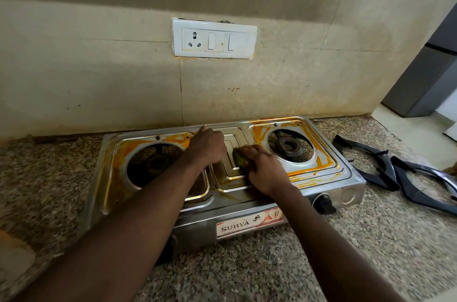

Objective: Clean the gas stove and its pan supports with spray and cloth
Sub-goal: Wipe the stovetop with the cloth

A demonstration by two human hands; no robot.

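Note:
A two-burner steel gas stove (pixel 329 178) stands on the granite counter, its top smeared with orange-yellow stains around both burner wells. My right hand (pixel 264 170) grips a green scrub pad (pixel 239 157) and presses it on the raised centre panel between the burners. My left hand (pixel 206 144) rests on the stove top just left of the pad, fingers curled, one finger pointing toward the back edge. Two black pan supports (pixel 405 173) lie off the stove on the counter to its right. No spray bottle is in view.
The granite counter (pixel 247 264) runs in front and to both sides. A tiled wall with a white socket and switch plate (pixel 214 38) rises right behind the stove. A black knob (pixel 324 204) sticks out of the stove front. A grey appliance (pixel 425 74) stands far right.

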